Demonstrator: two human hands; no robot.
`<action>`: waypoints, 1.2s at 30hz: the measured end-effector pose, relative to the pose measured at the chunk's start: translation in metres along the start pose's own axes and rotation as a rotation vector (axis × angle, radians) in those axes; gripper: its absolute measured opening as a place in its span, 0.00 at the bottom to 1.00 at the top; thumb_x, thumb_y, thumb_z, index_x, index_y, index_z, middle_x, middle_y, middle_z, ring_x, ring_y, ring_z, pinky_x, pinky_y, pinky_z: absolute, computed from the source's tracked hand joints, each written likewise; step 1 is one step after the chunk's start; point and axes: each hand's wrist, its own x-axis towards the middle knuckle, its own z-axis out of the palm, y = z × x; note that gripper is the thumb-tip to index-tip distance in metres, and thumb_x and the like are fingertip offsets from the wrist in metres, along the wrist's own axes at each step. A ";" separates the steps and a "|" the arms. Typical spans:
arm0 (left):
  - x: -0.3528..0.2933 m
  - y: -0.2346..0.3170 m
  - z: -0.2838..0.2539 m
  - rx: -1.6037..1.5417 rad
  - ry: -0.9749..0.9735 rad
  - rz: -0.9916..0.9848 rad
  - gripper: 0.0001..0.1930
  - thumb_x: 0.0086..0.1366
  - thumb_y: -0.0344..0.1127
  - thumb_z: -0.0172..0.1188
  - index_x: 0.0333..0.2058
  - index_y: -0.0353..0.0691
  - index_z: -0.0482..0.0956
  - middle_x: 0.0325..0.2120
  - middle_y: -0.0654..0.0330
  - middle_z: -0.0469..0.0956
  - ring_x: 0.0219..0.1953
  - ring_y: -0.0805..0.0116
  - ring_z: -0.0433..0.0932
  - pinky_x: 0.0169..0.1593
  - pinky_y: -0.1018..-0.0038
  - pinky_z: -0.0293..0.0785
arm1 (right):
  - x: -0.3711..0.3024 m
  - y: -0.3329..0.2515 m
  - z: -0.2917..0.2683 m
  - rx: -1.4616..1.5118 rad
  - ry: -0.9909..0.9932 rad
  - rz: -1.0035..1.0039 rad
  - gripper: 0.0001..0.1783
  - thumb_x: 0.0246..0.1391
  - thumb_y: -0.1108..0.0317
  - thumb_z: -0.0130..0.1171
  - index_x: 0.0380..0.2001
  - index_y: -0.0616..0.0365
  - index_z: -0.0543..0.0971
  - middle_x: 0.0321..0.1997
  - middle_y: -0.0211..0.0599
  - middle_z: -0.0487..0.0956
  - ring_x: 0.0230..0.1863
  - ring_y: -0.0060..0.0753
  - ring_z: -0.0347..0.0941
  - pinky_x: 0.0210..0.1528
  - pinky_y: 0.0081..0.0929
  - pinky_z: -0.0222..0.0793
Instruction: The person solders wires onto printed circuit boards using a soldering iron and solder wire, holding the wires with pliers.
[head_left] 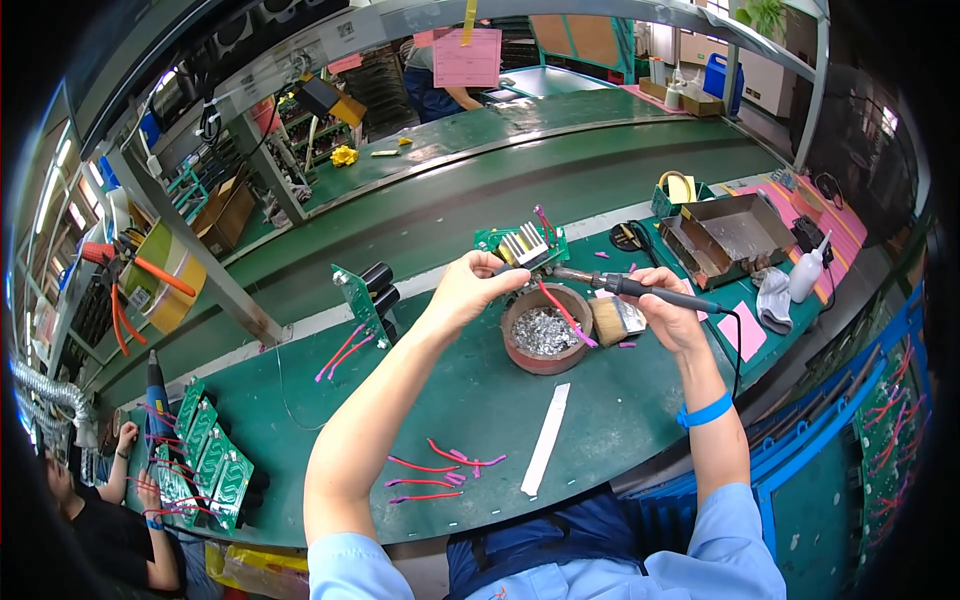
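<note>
My left hand (478,288) grips a green circuit board (490,240) that carries a finned silver heatsink and red and purple wires. In my right hand (668,312) is a soldering iron (635,289), its tip pointing left at the board's lower edge. A red wire (562,308) hangs from the board. Beneath lies a round brown bowl (550,362) filled with silvery solder scraps. A brush (607,322) with tan bristles rests beside the bowl's right side. The iron's tip and the board's contact spot are partly hidden by my left fingers.
Left of the bowl stands another board (352,300) with black capacitors. Loose red wires (425,482) and a white strip (545,440) lie nearer me. A metal tray (725,235), white bottle (808,270) and grey cloth (773,298) are at right. Several boards (215,460) stand at left, near another person.
</note>
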 end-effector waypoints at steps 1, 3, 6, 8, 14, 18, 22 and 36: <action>0.000 0.000 0.000 0.010 -0.001 -0.002 0.22 0.42 0.45 0.63 0.32 0.38 0.70 0.27 0.65 0.71 0.31 0.77 0.68 0.33 0.82 0.59 | 0.000 0.000 0.000 0.002 0.003 -0.001 0.11 0.36 0.79 0.56 0.27 0.58 0.70 0.35 0.35 0.66 0.41 0.31 0.65 0.48 0.31 0.63; 0.002 -0.002 0.001 0.018 -0.004 -0.002 0.22 0.42 0.44 0.63 0.33 0.38 0.69 0.27 0.64 0.71 0.32 0.77 0.69 0.34 0.81 0.60 | -0.001 -0.001 -0.001 0.000 0.006 -0.002 0.11 0.36 0.79 0.56 0.27 0.58 0.70 0.35 0.35 0.66 0.41 0.31 0.65 0.48 0.31 0.63; 0.003 -0.004 0.002 -0.005 -0.003 0.017 0.21 0.42 0.42 0.64 0.32 0.36 0.69 0.28 0.62 0.71 0.32 0.76 0.69 0.37 0.80 0.62 | -0.001 0.001 -0.003 0.011 0.002 0.008 0.11 0.36 0.79 0.56 0.27 0.57 0.70 0.36 0.35 0.66 0.42 0.30 0.65 0.48 0.31 0.63; 0.002 -0.004 0.002 -0.010 -0.007 0.035 0.20 0.43 0.41 0.63 0.32 0.35 0.69 0.28 0.61 0.72 0.32 0.76 0.69 0.39 0.80 0.63 | -0.003 0.002 -0.004 0.009 0.012 0.005 0.11 0.36 0.79 0.56 0.27 0.57 0.70 0.36 0.35 0.66 0.41 0.31 0.65 0.48 0.32 0.63; 0.002 -0.004 0.004 -0.008 0.013 0.043 0.22 0.38 0.44 0.65 0.28 0.34 0.70 0.29 0.56 0.72 0.35 0.71 0.69 0.42 0.76 0.64 | -0.006 0.005 -0.008 0.006 0.026 0.005 0.12 0.36 0.77 0.58 0.28 0.57 0.69 0.35 0.35 0.66 0.41 0.31 0.65 0.48 0.34 0.63; 0.002 -0.004 0.004 0.002 0.013 0.044 0.23 0.38 0.45 0.65 0.28 0.33 0.71 0.29 0.56 0.72 0.35 0.71 0.69 0.42 0.76 0.64 | -0.006 0.004 -0.006 0.004 0.021 0.003 0.12 0.36 0.75 0.59 0.28 0.56 0.69 0.35 0.35 0.67 0.41 0.31 0.65 0.48 0.34 0.63; -0.001 0.000 0.005 -0.004 0.014 0.041 0.23 0.39 0.44 0.65 0.29 0.33 0.70 0.29 0.57 0.72 0.33 0.72 0.70 0.41 0.77 0.64 | -0.006 0.003 -0.005 -0.005 0.026 0.004 0.12 0.37 0.75 0.58 0.28 0.56 0.69 0.35 0.35 0.67 0.41 0.31 0.65 0.48 0.33 0.63; 0.000 -0.001 -0.007 -0.084 -0.003 0.017 0.19 0.43 0.43 0.62 0.31 0.40 0.69 0.26 0.67 0.71 0.28 0.81 0.66 0.31 0.83 0.58 | -0.003 0.008 0.006 -0.002 0.034 -0.001 0.11 0.38 0.77 0.56 0.29 0.57 0.70 0.36 0.34 0.67 0.41 0.30 0.65 0.48 0.33 0.63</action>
